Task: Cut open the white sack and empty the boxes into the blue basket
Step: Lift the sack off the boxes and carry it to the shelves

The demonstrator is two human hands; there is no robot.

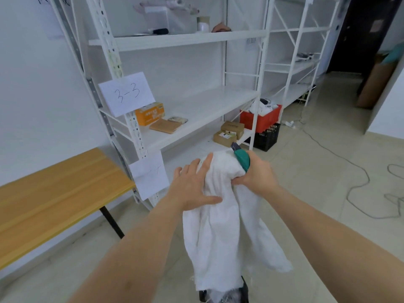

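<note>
Right hand (256,174): grip closed round a green-handled utility knife (241,159) and a bunched fold of the white sack (220,215) together; knife's dark tip points up and away to the far left. Left hand (192,189): fingers straight and spread, pressed flat against the sack's left side, holding nothing.

White sack: held up at centre, near the camera, above the tiled floor (317,193); limp, hanging down in two loose folds, frayed lower edge near the bottom of the view.

White metal shelving (196,106): far side, left to centre. Middle shelf carries an orange carton (149,113) and a flat brown packet (165,125). Lowest shelf carries two brown cardboard boxes (228,133). Paper label marked "3-3" (126,94) on the upright.

Red crate (261,119): stacked on a black crate (267,136), right of the shelving.

Wooden surface (54,193): near left.

Cables (358,182): on the floor, right.
</note>
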